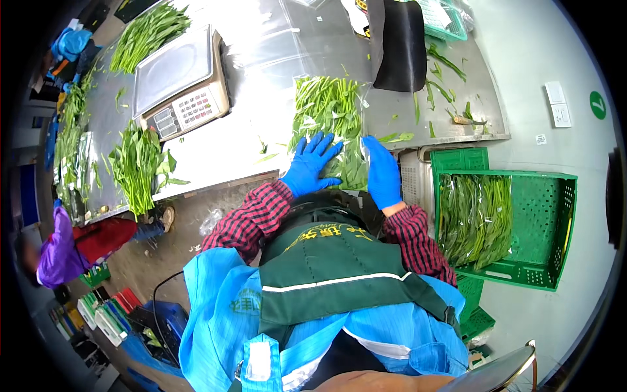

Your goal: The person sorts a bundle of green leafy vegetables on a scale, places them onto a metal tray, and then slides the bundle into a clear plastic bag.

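A clear plastic bag of leafy green vegetables point(329, 108) lies at the steel table's front edge, stems pointing away from me and leaves towards me. Blue-gloved, my left hand point(313, 164) rests flat on the leafy end, its fingers spread. My right hand point(383, 171), also in a blue glove, is upright along the bag's right edge with its fingers together. Whether those fingers pinch the plastic is hidden.
A digital scale point(179, 81) stands left on the steel table point(254, 98), with loose greens point(137, 169) nearby. A knife point(468, 120) lies among scraps at right. Below, a green crate point(539, 220) holds bagged greens point(475, 220). Another person point(59, 250) is at far left.
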A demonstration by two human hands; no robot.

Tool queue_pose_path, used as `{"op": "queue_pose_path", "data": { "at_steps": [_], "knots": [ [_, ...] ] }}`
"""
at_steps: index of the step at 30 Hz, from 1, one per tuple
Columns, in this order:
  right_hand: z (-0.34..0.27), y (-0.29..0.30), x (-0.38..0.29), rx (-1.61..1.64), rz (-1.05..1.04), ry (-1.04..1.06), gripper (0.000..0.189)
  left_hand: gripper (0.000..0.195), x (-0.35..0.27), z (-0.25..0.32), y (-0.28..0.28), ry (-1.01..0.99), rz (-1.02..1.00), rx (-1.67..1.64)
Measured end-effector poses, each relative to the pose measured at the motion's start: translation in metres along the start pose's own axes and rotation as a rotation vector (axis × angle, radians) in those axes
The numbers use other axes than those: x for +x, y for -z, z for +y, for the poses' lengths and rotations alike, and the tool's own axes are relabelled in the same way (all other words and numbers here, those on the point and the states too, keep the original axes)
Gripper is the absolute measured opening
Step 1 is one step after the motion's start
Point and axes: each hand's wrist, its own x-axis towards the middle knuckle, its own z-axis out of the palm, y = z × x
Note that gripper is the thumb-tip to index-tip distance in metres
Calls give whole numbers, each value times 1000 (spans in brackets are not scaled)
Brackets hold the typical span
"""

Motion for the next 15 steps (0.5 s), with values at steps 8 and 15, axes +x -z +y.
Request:
{"op": "queue_pose_path", "data": {
  "at_steps": [8,15],
  "knots": [
    [35,-25,-8,-465,-491,277,82,105,-45,-53,33,-134,-153,-146],
    [43,-36,-14,-354,-470,256,77,92,-26,-47,64,18,231,-826]
  ]
}}
